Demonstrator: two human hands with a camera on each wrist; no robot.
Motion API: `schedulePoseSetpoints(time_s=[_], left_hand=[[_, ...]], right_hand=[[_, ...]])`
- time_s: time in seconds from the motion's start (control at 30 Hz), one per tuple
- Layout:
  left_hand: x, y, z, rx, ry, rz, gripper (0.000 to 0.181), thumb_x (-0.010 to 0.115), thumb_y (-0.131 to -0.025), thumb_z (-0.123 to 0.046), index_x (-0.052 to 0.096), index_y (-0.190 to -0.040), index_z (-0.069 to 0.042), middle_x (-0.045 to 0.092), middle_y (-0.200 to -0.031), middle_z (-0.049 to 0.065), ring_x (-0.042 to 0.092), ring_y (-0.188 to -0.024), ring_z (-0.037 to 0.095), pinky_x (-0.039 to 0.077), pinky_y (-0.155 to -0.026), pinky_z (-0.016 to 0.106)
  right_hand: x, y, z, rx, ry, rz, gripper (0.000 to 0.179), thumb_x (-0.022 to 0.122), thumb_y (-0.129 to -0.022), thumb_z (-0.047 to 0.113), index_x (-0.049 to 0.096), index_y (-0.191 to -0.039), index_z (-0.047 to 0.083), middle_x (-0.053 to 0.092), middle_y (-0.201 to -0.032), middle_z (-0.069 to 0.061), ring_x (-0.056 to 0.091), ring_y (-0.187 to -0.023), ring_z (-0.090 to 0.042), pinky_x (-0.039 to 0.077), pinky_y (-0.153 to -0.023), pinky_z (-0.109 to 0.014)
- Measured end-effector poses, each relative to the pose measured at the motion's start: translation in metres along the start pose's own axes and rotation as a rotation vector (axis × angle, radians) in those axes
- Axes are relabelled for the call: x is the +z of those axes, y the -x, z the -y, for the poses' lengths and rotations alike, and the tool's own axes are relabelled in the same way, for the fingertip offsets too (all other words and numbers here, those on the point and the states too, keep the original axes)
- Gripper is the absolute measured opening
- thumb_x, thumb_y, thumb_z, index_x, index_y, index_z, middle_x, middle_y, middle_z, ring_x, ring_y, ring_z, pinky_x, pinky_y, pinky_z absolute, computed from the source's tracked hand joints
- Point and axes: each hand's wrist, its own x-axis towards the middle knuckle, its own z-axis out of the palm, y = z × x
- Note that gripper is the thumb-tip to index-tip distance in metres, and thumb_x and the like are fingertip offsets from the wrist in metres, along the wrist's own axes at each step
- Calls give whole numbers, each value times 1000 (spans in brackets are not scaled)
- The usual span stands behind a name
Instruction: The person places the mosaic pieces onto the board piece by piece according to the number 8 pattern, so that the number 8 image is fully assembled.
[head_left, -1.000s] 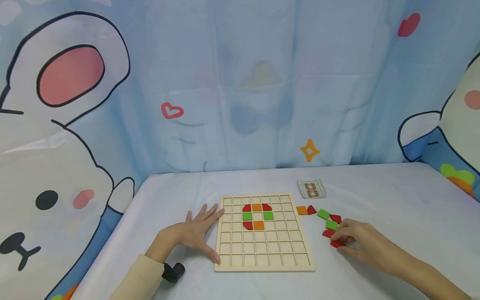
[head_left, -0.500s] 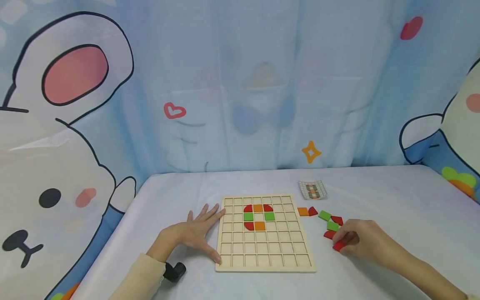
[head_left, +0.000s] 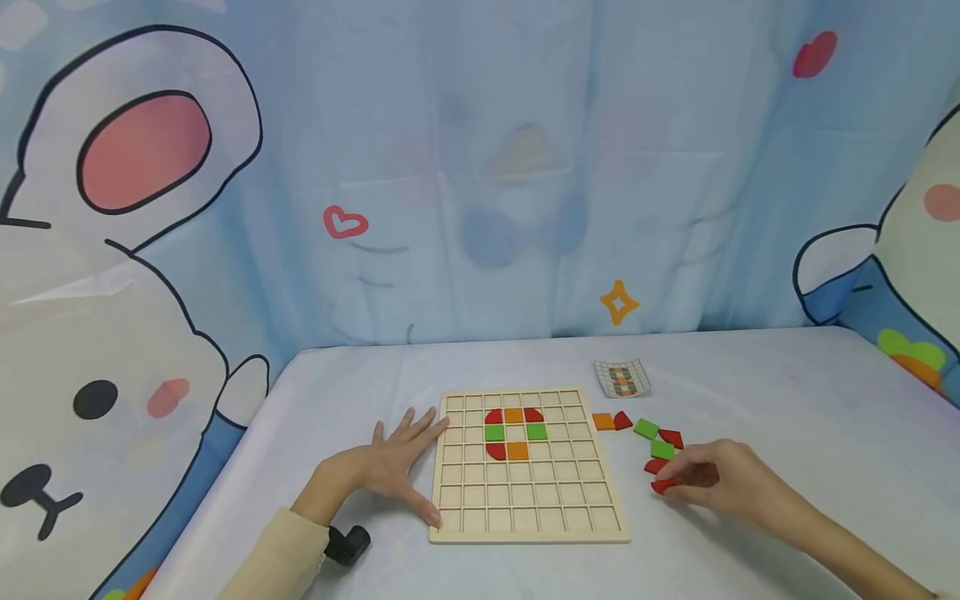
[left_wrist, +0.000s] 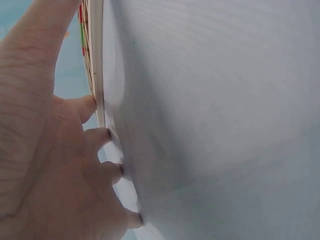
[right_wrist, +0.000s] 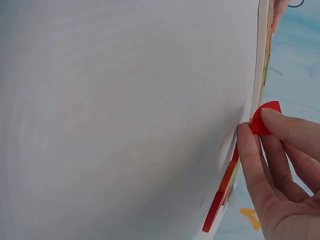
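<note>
A wooden grid board (head_left: 525, 496) lies on the white table, with red quarter-circle, orange square and green square tiles set in a ring in its upper cells. My left hand (head_left: 393, 467) is spread along the board's left edge, thumb and fingertips at the rim. To the right of the board, my right hand (head_left: 723, 483) pinches a red quarter-circle tile (right_wrist: 265, 117) between thumb and finger. Close by its fingertips lie another red tile (head_left: 655, 466) and a green square tile (head_left: 663, 449) on the cloth.
Beyond these lie a second green tile (head_left: 647, 428), a red tile (head_left: 671, 437), an orange square (head_left: 603, 422) and a red quarter-circle (head_left: 622, 420). A small printed pattern card (head_left: 622, 379) sits behind them. A blue cartoon curtain (head_left: 517, 250) hangs at the table's back edge.
My right hand has gripped the nearest red tile, lifted it from the row and turned it toward the board. My left hand has stayed at the board's edge.
</note>
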Motion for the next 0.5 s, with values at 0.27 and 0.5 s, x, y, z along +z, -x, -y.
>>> schedulePoseSetpoints(time_s=[0.27,0.5], left_hand=[[1,0,0,10,-3,-5,133,90,-73,-60,8,-170,-21,-1,-176,10,-8,-161,38,-2,-120,74],[2,0,1,10,-3,-7,133,91,-73,-60,8,-170,-21,0,-176,10,-8,-161,38,-2,-120,74]], right_hand=[[4,-7,14,-46,-119,3,21,84,-86,5,81,-107,5,77,-100,-1,66,-84,-1,59,-76,-19],[8,-18,31,-26,-248,10,19,82,-90,8,81,-108,3,77,-103,-3,68,-89,-5,60,-79,-21]])
